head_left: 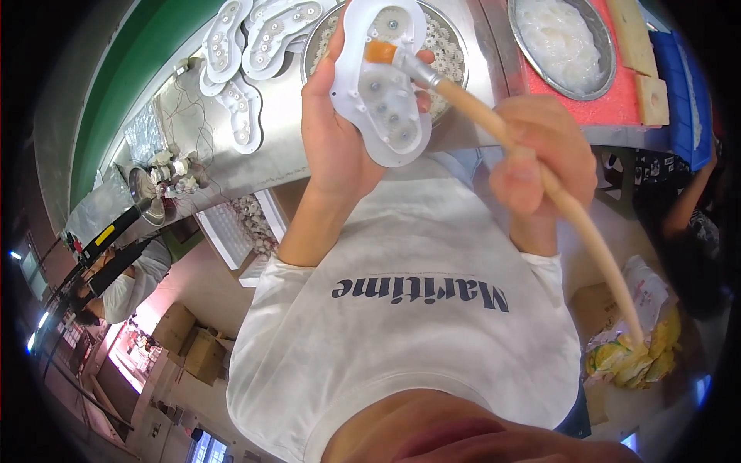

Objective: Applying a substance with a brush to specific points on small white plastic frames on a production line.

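While the left hand (336, 147) grips the white casing (356, 85) and the right hand (562, 143) the brush (474, 113), too strong pressing may dislodge the small wheels (403, 136).

Smooth, semi-matt plastic throughout the white, lobed plastic housing (370, 104), turning translucent in the round, pale plastic discs (376, 87) inside. Smooth, satiny wood along the long-handled tan wooden brush (567, 202), with shiny metal at its silver tubular ferrule (419, 69) and soft-looking fibre in its flat orange bristles (381, 52). Bright, reflective metal around the round silver metal bowl (465, 60). Duller metal on the oval grey metal basin (575, 94), beneath a glossy, wet-looking, translucent white gel-like mass (559, 42). Matt and foam-like in the flat pinkish-red sheet (543, 103). Brushed, softly shining metal across the silver metal tabletop (278, 158). Creased, matt cloth in the white short-sleeved cloth shirt (417, 339). Matt cardboard in the brown box-shaped cartons (204, 356).
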`<action>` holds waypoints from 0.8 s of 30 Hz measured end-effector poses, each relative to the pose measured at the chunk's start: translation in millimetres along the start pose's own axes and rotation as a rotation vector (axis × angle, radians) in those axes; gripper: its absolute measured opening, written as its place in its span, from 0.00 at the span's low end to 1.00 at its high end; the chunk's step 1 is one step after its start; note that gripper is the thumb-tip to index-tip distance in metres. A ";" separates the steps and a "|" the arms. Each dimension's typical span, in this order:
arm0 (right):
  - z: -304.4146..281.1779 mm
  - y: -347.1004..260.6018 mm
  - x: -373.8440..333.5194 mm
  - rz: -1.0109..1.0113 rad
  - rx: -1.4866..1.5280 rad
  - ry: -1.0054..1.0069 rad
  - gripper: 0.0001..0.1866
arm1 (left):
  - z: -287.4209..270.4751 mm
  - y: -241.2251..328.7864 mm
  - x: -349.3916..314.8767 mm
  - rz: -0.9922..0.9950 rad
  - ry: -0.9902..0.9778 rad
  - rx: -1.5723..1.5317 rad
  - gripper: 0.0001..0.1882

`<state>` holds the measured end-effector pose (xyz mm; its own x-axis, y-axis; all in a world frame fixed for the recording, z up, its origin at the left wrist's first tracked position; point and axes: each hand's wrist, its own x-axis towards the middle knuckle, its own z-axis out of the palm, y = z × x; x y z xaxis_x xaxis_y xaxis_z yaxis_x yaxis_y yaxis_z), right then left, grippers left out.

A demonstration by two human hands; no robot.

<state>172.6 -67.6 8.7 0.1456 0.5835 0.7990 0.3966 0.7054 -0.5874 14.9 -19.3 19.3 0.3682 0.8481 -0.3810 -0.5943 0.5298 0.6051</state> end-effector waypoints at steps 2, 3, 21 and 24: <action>-3.8 9.5 7.0 -0.036 -0.021 0.045 0.07 | -8.2 0.1 4.0 -0.012 -0.262 -0.187 0.30; -4.5 12.0 10.0 -0.069 -0.043 0.090 0.04 | -7.4 0.8 3.5 -0.008 -0.263 -0.189 0.30; 3.3 -0.6 -1.6 0.006 0.001 -0.051 0.10 | 4.8 1.9 -2.8 0.020 0.066 -0.091 0.29; 3.6 4.1 -0.8 0.036 -0.047 -0.015 0.14 | -9.0 2.5 1.9 0.047 -0.226 -0.112 0.29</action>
<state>170.8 -63.7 5.1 0.1474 0.6142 0.7753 0.4335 0.6645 -0.6087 7.7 -16.4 13.8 0.4809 0.8580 -0.1805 -0.6854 0.4963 0.5328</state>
